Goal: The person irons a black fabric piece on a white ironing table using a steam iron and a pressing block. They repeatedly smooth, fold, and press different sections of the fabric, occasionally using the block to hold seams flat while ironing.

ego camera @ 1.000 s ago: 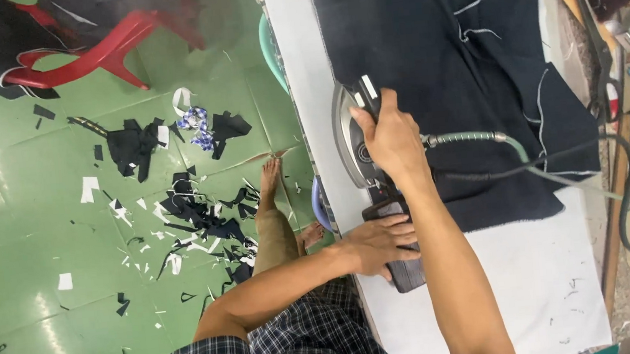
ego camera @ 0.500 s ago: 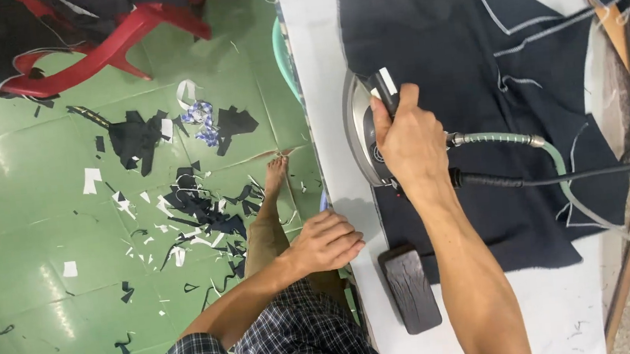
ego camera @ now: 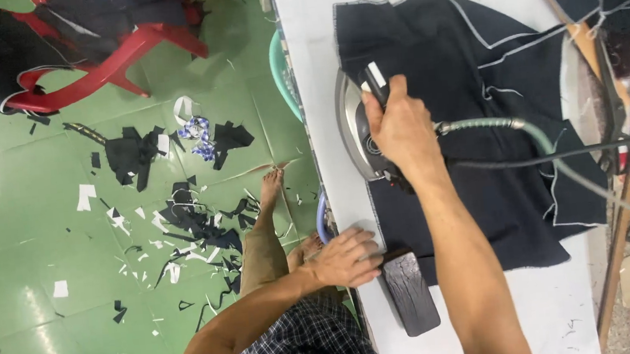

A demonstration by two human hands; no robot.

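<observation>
Two hands at work, pressing a dark navy garment (ego camera: 470, 108) on a white-covered table (ego camera: 315, 15). Right hand (ego camera: 401, 126) is wrapped around the handle of the steam iron (ego camera: 353, 131); the iron sits at the garment's left edge, soleplate half on the cloth, half on the white cover. Left hand (ego camera: 350, 257) lies flat, fingers spread, pinning the garment's near left corner right by the table's left edge, touching a dark wooden block (ego camera: 411, 291) that lies just beside it on the near part of the table.

Progress, my read: garment is spread flat with white seam lines showing, no big folds visible. Iron is only at the left margin; whether the middle and right have been pressed, I cannot tell.

Edges and room:
- Left: the iron is close to the table's left edge, little margin there. Green tiled floor (ego camera: 29, 251) below is littered with fabric scraps (ego camera: 180, 213); a red plastic chair (ego camera: 89, 68) stands well apart.
- Right: the steam hose (ego camera: 526, 130) and black cable (ego camera: 582, 151) cross the garment toward the cluttered right edge; snag risk on a rightward pass.
- Far: open white cover beyond the garment.
- Near: open cover past the block.
</observation>
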